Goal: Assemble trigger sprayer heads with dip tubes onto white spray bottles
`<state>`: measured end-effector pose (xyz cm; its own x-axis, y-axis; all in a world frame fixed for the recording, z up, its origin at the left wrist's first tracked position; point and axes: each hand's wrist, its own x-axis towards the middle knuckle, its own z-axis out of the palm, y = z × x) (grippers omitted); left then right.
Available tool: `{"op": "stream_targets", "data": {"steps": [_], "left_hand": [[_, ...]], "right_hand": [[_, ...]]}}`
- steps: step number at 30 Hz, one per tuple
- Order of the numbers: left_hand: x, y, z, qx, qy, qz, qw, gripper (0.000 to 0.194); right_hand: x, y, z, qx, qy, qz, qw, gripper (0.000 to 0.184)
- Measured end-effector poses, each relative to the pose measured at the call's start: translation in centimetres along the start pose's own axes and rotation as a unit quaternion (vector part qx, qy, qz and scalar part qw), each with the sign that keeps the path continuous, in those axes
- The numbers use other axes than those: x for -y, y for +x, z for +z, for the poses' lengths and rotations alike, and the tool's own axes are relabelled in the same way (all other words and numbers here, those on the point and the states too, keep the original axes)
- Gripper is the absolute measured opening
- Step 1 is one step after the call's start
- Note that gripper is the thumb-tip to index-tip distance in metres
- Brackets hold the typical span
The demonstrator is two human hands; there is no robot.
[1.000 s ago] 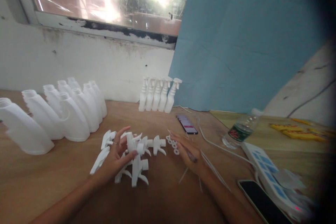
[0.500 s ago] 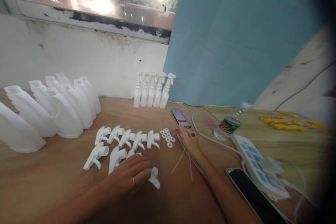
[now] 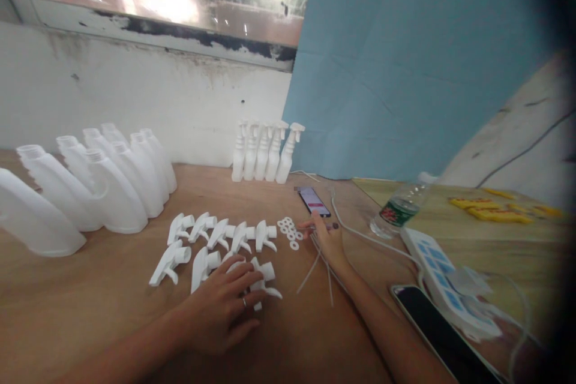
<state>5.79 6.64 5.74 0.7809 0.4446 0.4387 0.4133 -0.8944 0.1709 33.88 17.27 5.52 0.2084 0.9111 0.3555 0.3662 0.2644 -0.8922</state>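
My left hand (image 3: 222, 303) rests over white trigger spray heads, its fingers and thumb apart. One spray head (image 3: 265, 273) lies at its fingertips, partly covered, and another spray head (image 3: 204, 264) sits just beyond the knuckles. More spray heads (image 3: 243, 237) lie in a row farther back. My right hand (image 3: 330, 243) is beside a small group of white ring washers (image 3: 294, 245), with its fingers drawn together. A small dark item shows at those fingers, too blurred to name. Thin white tubes (image 3: 308, 273) lie under and beside this hand.
White open-necked bottles (image 3: 119, 204) stand at the left. Several assembled spray bottles (image 3: 284, 159) stand by the wall. A phone (image 3: 314, 201), a water bottle (image 3: 396, 210), a power strip (image 3: 443, 282) with cables and a dark-screened phone (image 3: 432, 330) are on the right. Yellow packets (image 3: 490, 210) lie beyond.
My left hand has opened out, thumb now spread, and the rightmost spray head sits higher, turned beside its fingers. My right hand stays near the washers. The view has shifted slightly.
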Motion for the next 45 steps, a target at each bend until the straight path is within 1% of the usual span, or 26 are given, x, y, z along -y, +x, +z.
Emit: {"op": "stream_targets", "data": {"steps": [3,5,6,8,9,10,11,14,17,19,21,25,27,29,31,33,35,37,39,40,41,42,43,44,45], "left_hand": [[1.0,0.3,0.0,-0.015,0.034,-0.001,0.999,0.04],[2.6,1.2,-0.4,-0.035,0.075,-0.012,0.997,0.036],[3.7,1.8,-0.7,-0.043,0.093,-0.023,0.994,0.033],[6.6,3.7,-1.7,-0.062,0.118,-0.067,0.989,0.026],[8.4,4.8,-2.2,-0.069,0.117,-0.104,0.985,0.024],[10.2,5.9,-2.6,-0.088,0.109,-0.159,0.977,0.023],[12.2,7.1,-3.0,-0.11,0.109,-0.194,0.969,0.023],[17.7,10.3,-3.6,-0.152,0.105,-0.267,0.946,0.035],[21.7,12.9,-3.5,-0.174,0.096,-0.33,0.923,0.051],[23.5,14.3,-3.4,-0.179,0.087,-0.363,0.91,0.059],[24.8,15.5,-3.4,-0.179,0.076,-0.385,0.902,0.065],[26.2,17.5,-3.6,-0.179,0.048,-0.404,0.896,0.071],[26.4,18.1,-3.8,-0.187,0.032,-0.407,0.893,0.07],[26.2,18.2,-4.1,-0.207,0.019,-0.404,0.891,0.065],[25.3,17.9,-4.7,-0.243,0.011,-0.392,0.887,0.057],[23.9,17.1,-5.6,-0.291,0.009,-0.376,0.88,0.046],[22.0,15.8,-6.7,-0.343,0.012,-0.365,0.865,0.036],[19.6,14.4,-7.7,-0.387,0.017,-0.361,0.848,0.03],[16.7,13.0,-8.4,-0.43,0.001,-0.348,0.833,0.031],[15.2,12.4,-8.6,-0.458,-0.028,-0.329,0.825,0.034],[13.7,12.0,-8.8,-0.477,-0.059,-0.311,0.82,0.036],[12.1,11.6,-8.9,-0.481,-0.091,-0.296,0.82,0.038],[10.7,11.4,-9.0,-0.462,-0.124,-0.279,0.832,0.039],[9.3,11.2,-9.2,-0.425,-0.153,-0.261,0.853,0.04],[8.0,11.0,-9.4,-0.374,-0.175,-0.24,0.879,0.041]], "right_hand": [[-0.7,0.3,-0.1,-0.02,-0.005,0.002,1.0,0.059],[-1.3,0.6,-0.3,-0.032,0.0,-0.002,0.999,0.058],[-1.5,0.7,-0.3,-0.036,0.005,-0.006,0.999,0.058],[-1.7,0.8,-0.4,-0.042,0.016,-0.013,0.999,0.057],[-1.7,0.8,-0.4,-0.044,0.019,-0.015,0.999,0.057],[-1.7,0.7,-0.4,-0.047,0.02,-0.016,0.999,0.057],[-1.7,0.7,-0.4,-0.048,0.019,-0.016,0.999,0.057],[-1.6,0.4,-0.4,-0.04,0.011,-0.025,0.999,0.058],[-1.6,0.3,-0.5,-0.026,0.006,-0.036,0.999,0.058],[-1.7,0.4,-0.5,-0.025,0.002,-0.036,0.999,0.058],[-1.6,0.4,-0.6,-0.028,-0.001,-0.035,0.999,0.058],[-1.4,0.5,-0.7,-0.03,-0.012,-0.021,0.999,0.058],[-1.3,0.5,-0.7,-0.034,-0.012,-0.015,0.999,0.058],[-1.1,0.4,-0.8,-0.04,-0.003,-0.013,0.999,0.058],[-0.9,0.4,-0.9,-0.049,-0.002,-0.018,0.999,0.057],[-0.6,0.4,-1.1,-0.062,-0.006,-0.047,0.997,0.055],[-0.1,0.6,-1.4,-0.074,-0.002,-0.093,0.993,0.05],[0.6,1.0,-1.4,-0.086,0.013,-0.126,0.988,0.043],[1.6,1.6,-0.8,-0.088,0.047,-0.124,0.987,0.038],[2.3,1.9,-0.2,-0.08,0.072,-0.114,0.988,0.036],[3.2,2.3,0.6,-0.058,0.104,-0.101,0.988,0.036],[4.2,2.7,1.5,-0.031,0.139,-0.092,0.986,0.037],[5.4,3.1,2.5,0.01,0.165,-0.091,0.982,0.037],[6.7,3.5,3.5,0.047,0.185,-0.093,0.977,0.038],[8.0,3.8,4.4,0.077,0.208,-0.097,0.97,0.04]]}}
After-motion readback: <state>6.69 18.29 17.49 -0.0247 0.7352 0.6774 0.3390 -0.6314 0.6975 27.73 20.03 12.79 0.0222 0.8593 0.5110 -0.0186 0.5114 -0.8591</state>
